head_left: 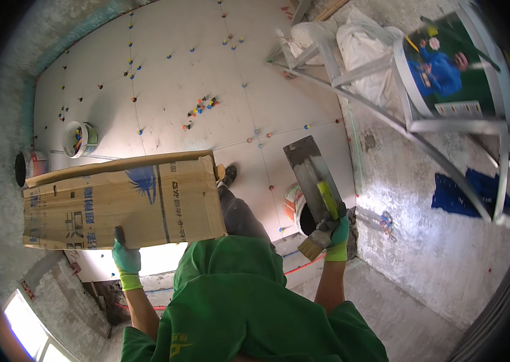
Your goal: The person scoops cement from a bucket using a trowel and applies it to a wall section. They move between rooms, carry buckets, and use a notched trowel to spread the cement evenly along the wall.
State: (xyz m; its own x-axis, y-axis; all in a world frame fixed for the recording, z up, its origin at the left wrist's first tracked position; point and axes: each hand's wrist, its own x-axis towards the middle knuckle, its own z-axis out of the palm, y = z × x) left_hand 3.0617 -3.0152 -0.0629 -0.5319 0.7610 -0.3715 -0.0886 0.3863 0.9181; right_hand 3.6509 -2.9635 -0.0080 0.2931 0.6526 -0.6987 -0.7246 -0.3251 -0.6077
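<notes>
My left hand, in a green and yellow work glove, grips the lower edge of a long printed cardboard box; the thumb lies on its face and the fingers behind are hidden. The box is held out to the left, above the tiled floor. To the right, my gloved right hand is closed round a plastering trowel with a flat grey blade and a yellow-green handle. A tan, flat-ended tool like a wide brush is in the same hand, its blade end pointing down-left.
Large pale tiles carry coloured levelling pieces along their joints and in a loose pile. A white bucket of coloured pieces stands at left. Another bucket is beside the trowel. At right, a metal frame bears a large drum.
</notes>
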